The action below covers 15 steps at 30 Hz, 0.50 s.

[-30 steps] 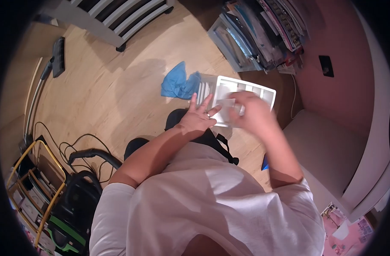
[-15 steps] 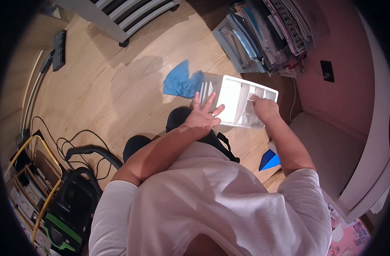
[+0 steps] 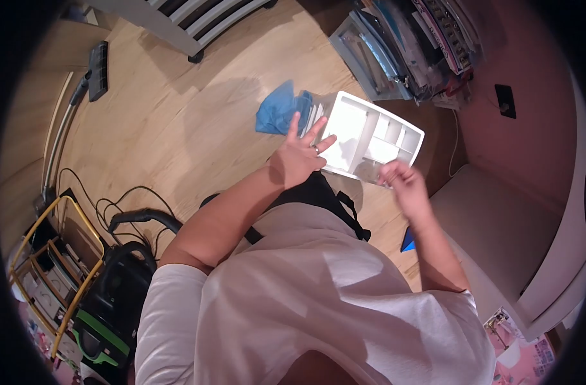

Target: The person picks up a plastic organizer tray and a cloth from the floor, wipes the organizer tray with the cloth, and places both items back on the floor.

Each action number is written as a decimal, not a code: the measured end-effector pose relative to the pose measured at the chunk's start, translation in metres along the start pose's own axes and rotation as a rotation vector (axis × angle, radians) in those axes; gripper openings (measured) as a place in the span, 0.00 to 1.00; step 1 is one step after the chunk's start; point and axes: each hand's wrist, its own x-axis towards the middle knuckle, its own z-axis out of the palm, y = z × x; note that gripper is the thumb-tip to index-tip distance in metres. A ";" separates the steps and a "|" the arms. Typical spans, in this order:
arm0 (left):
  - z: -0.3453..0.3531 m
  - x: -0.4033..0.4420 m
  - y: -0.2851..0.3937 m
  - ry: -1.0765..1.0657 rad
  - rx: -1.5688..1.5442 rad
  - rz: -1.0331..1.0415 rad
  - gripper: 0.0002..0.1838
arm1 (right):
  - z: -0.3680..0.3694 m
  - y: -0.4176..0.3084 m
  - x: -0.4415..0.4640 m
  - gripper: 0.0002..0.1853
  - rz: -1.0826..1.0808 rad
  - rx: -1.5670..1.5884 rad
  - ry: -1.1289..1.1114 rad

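A white box with compartments point(image 3: 358, 136) stands tilted in view before my knees, one large section and several small ones inside. My left hand point(image 3: 297, 157), with a ring on one finger, has its fingers spread against the box's left side and rim. Curled and slightly blurred, my right hand point(image 3: 402, 183) is at the box's near right corner. Beside its fingertips is a greyish, see-through patch point(image 3: 369, 171); whether the hand grips it is unclear. A crumpled blue cloth or bag point(image 3: 277, 112) lies just left of the box.
A bin packed with folders and papers point(image 3: 402, 51) stands at the back right, near a pink wall point(image 3: 530, 147). On the left are a vacuum cleaner point(image 3: 116, 314), its floor head point(image 3: 98, 70) and loose cable. A wheeled white rack point(image 3: 197, 32) is at the top.
My right hand has come out of the small compartments, back toward me to the near corner. The box has turned slightly and more of its inside shows. My left hand stays spread on it.
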 end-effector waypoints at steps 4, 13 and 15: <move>-0.001 0.001 0.002 -0.034 -0.019 -0.036 0.04 | 0.069 0.007 -0.033 0.14 0.237 -0.189 -0.313; 0.002 0.004 -0.007 -0.050 -0.177 0.000 0.04 | 0.021 0.062 0.002 0.46 0.443 -1.266 -0.048; 0.002 0.004 -0.007 -0.041 -0.193 0.002 0.04 | 0.024 0.068 0.006 0.46 0.441 -1.278 -0.013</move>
